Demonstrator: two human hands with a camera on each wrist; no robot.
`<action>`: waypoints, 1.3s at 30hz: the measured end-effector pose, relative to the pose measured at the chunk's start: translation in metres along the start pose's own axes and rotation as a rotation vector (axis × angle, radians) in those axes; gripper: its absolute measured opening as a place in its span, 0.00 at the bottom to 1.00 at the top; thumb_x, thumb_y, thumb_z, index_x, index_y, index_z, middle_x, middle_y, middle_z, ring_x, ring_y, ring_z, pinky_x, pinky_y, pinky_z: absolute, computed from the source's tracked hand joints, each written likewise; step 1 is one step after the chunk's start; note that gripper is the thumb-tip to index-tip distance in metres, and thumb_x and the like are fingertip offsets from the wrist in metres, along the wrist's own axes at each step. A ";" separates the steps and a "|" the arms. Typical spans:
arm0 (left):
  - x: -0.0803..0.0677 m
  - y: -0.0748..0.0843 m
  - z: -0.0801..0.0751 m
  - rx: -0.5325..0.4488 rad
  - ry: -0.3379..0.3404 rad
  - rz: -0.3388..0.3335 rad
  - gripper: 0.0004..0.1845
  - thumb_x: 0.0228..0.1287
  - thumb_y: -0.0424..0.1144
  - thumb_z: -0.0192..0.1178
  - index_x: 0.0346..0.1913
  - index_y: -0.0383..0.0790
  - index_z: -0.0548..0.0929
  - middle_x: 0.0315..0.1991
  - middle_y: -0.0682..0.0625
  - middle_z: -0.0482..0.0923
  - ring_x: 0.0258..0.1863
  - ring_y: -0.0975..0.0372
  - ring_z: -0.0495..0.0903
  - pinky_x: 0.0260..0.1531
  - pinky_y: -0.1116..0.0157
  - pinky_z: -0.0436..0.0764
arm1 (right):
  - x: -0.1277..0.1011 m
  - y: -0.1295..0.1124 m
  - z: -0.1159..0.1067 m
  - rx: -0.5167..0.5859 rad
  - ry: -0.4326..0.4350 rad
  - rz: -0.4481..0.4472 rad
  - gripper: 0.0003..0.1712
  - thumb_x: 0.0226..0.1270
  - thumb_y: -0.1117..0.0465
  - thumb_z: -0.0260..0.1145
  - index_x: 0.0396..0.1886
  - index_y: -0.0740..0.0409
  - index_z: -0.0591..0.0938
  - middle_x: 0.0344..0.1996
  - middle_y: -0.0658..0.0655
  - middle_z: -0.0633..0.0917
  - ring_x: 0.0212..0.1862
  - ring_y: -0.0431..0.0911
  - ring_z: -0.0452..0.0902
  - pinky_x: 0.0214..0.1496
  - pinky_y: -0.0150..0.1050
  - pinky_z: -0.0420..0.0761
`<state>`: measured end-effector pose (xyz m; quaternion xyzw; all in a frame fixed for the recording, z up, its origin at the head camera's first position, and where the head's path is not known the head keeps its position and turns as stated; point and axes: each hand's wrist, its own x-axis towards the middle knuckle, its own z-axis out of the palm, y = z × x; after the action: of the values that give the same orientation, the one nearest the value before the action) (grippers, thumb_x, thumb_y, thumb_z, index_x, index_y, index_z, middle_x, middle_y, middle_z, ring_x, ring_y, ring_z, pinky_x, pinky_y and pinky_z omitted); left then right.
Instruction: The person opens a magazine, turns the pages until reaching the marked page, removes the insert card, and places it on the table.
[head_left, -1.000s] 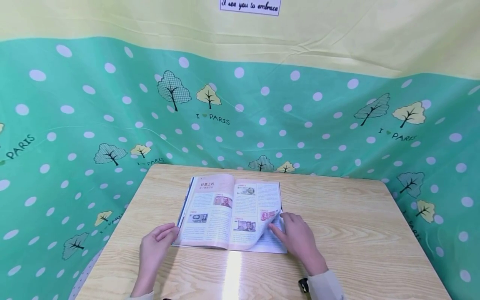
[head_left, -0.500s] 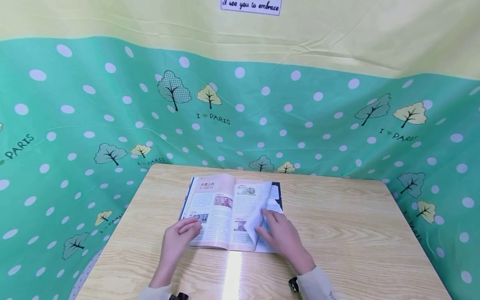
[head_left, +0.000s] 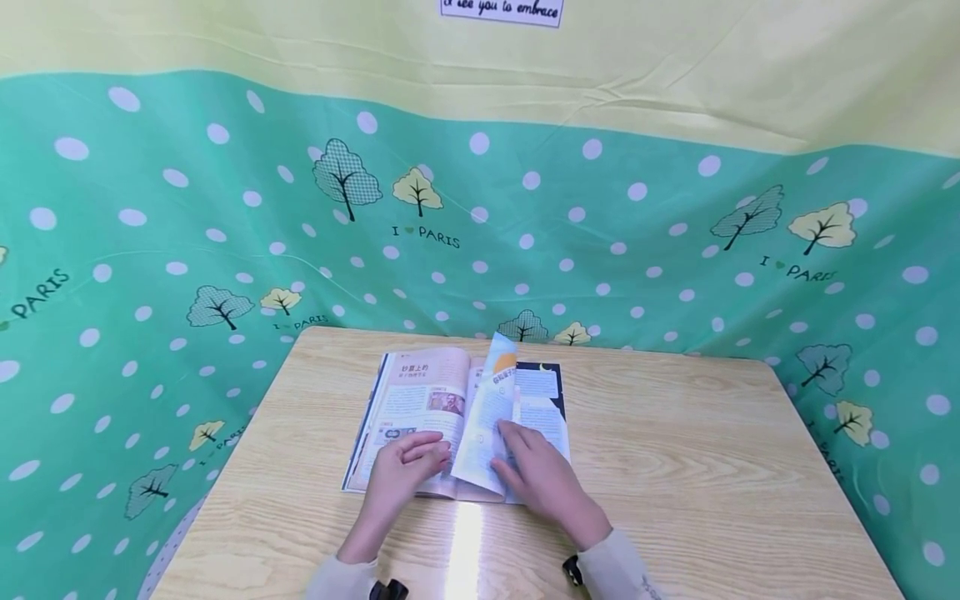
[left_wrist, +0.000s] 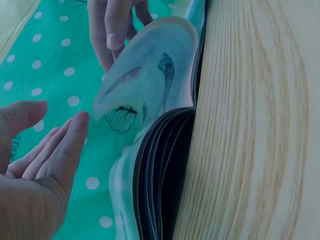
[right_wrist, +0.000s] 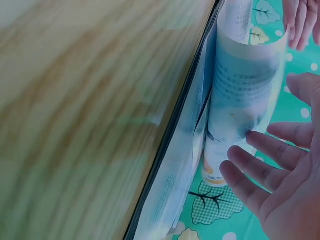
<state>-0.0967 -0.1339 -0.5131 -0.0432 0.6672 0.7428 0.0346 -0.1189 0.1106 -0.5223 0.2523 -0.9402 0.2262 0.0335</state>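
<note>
Left hand [head_left: 401, 467] lies flat, fingers straight, on the magazine's [head_left: 420, 400] left page. Right hand [head_left: 542, 477], fingers extended, props a curled page [head_left: 487, 417] standing upright mid-turn (no pinch visible). Magazine lies open at tabletop [head_left: 675, 467] centre; dotted green cloth [head_left: 600, 233] behind.

Open magazine [head_left: 420, 417] mid-table [head_left: 675, 467] (both hands on its pages)

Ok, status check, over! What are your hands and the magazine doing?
Right hand lifting a page, mid-turn. Left hand flat on the left page of the magazine, open on the table. Nothing in the way.
</note>
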 end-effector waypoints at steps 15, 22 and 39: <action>0.001 -0.005 0.002 0.244 0.133 0.032 0.16 0.59 0.35 0.72 0.49 0.33 0.86 0.39 0.47 0.88 0.40 0.58 0.87 0.43 0.71 0.87 | 0.002 -0.007 0.000 -0.012 -0.046 -0.035 0.36 0.77 0.44 0.56 0.76 0.58 0.64 0.72 0.57 0.68 0.72 0.50 0.64 0.74 0.46 0.68; 0.003 -0.010 -0.001 0.284 0.126 0.039 0.16 0.60 0.38 0.72 0.49 0.34 0.86 0.40 0.47 0.88 0.40 0.58 0.87 0.43 0.71 0.87 | 0.002 -0.007 -0.001 -0.016 -0.043 -0.040 0.36 0.77 0.44 0.57 0.76 0.58 0.65 0.72 0.57 0.69 0.72 0.51 0.64 0.74 0.46 0.68; -0.001 -0.006 -0.001 0.205 0.099 0.012 0.15 0.59 0.31 0.71 0.48 0.30 0.85 0.37 0.43 0.88 0.34 0.52 0.88 0.37 0.68 0.89 | 0.001 -0.011 -0.002 -0.012 -0.085 -0.015 0.37 0.77 0.42 0.55 0.77 0.56 0.63 0.74 0.56 0.66 0.73 0.50 0.61 0.75 0.46 0.67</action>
<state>-0.0955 -0.1340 -0.5190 -0.0720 0.7408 0.6679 0.0016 -0.1149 0.1027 -0.5158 0.2686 -0.9402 0.2095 -0.0032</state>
